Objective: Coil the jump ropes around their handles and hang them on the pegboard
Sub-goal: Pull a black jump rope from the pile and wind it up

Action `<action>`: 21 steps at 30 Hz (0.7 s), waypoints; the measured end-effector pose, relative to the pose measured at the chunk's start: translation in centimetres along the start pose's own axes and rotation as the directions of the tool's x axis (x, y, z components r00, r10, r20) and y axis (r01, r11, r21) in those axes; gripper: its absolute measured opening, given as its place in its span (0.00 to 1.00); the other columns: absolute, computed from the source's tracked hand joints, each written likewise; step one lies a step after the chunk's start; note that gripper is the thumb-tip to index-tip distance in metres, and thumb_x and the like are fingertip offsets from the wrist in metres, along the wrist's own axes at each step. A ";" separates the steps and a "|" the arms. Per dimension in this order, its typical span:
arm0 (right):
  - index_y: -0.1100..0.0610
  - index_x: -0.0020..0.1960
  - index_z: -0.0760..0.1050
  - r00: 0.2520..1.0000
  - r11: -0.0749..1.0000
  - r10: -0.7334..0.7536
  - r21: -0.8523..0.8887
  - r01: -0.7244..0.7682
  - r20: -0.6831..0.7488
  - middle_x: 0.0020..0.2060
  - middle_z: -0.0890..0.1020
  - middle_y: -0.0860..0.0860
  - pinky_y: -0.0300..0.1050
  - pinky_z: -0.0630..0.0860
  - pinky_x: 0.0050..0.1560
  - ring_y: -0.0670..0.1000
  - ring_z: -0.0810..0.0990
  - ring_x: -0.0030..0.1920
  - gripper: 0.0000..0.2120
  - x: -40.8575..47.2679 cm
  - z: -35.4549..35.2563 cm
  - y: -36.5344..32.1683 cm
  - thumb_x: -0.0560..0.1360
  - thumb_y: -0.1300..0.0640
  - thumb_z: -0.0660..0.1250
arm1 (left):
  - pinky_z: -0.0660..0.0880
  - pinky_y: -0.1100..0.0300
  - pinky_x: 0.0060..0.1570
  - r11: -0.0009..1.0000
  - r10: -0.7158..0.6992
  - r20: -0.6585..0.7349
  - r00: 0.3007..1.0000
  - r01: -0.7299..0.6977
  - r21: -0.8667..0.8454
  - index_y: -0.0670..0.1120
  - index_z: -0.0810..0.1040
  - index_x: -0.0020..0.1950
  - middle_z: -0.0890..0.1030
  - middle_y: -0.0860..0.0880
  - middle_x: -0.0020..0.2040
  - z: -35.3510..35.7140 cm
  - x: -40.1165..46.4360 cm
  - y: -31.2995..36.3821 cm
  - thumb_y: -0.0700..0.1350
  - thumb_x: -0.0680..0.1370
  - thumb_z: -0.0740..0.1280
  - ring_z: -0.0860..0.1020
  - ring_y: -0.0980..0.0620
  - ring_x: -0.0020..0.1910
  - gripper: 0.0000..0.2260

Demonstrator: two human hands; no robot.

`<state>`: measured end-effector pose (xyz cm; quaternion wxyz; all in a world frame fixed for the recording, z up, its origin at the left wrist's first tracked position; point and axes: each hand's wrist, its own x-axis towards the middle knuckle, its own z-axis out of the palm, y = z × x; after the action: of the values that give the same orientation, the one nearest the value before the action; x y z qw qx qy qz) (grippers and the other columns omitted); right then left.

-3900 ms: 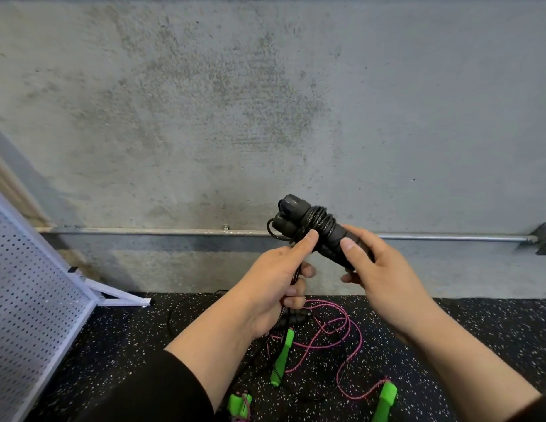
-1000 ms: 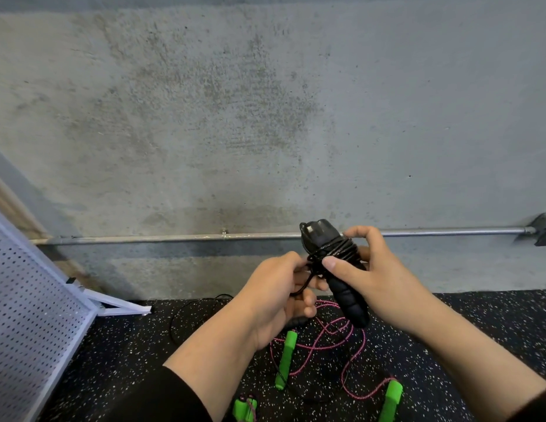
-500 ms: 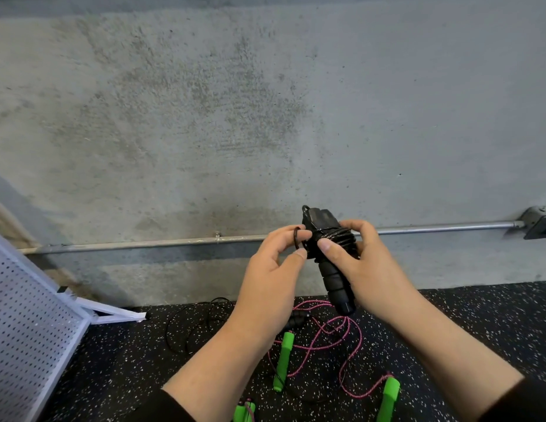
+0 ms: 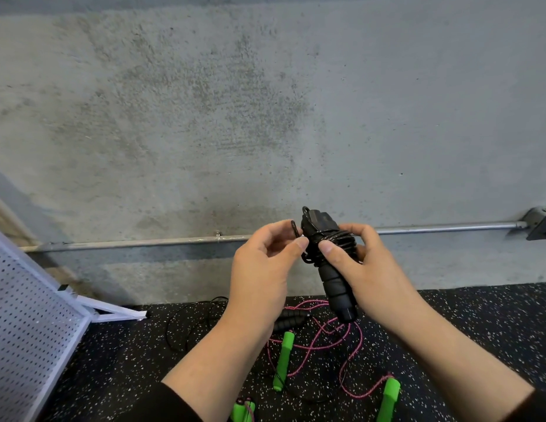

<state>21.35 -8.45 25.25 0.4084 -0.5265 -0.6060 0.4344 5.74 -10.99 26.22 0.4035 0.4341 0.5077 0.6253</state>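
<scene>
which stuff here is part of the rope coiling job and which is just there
Job:
- black jump rope, held in right hand; left hand pinches its loose end
- pink rope with green handles
- pegboard

Just there:
- wall pipe
- concrete wall

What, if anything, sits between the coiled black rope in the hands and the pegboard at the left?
Nothing visible does. The black rope is held up in the right hand, with the left hand pinching its loose end. The pegboard leans at the lower left, with only open air and bare floor between them.
</scene>
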 end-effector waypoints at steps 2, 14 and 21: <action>0.42 0.63 0.68 1.000 1.000 -0.006 0.002 0.006 0.003 0.48 0.84 0.45 0.41 0.78 0.45 0.41 0.84 0.44 0.32 -0.1 0.2 -0.3 0.63 0.30 0.66 | 0.77 0.65 0.50 1.000 0.014 -0.006 1.000 -0.014 -0.021 0.48 0.85 0.51 0.86 0.53 0.45 0.0 -0.1 0.1 0.37 0.76 0.74 0.81 0.60 0.45 0.07; 0.40 0.60 0.71 1.000 0.997 -0.024 0.078 0.024 0.009 0.45 0.86 0.44 0.47 0.78 0.49 0.42 0.84 0.44 0.26 -0.4 0.8 -0.6 0.65 0.33 0.68 | 0.79 0.51 0.58 0.973 -0.077 -0.012 0.997 0.072 -0.218 0.47 0.85 0.51 0.86 0.48 0.47 -0.2 0.2 -0.1 0.35 0.77 0.73 0.82 0.52 0.49 0.08; 0.45 0.60 0.74 0.998 0.957 0.037 0.285 -0.051 0.056 0.44 0.86 0.53 0.41 0.78 0.37 0.45 0.82 0.38 0.23 -1.0 1.0 -1.4 0.67 0.39 0.69 | 0.76 0.54 0.49 0.953 -0.115 -0.048 0.992 0.096 -0.286 0.45 0.83 0.57 0.85 0.45 0.47 -0.7 0.8 0.1 0.40 0.77 0.73 0.82 0.50 0.47 0.09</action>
<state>20.08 -9.64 26.27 0.4550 -0.4643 -0.5351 0.5395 4.86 -10.47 26.34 0.4778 0.3239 0.4483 0.6825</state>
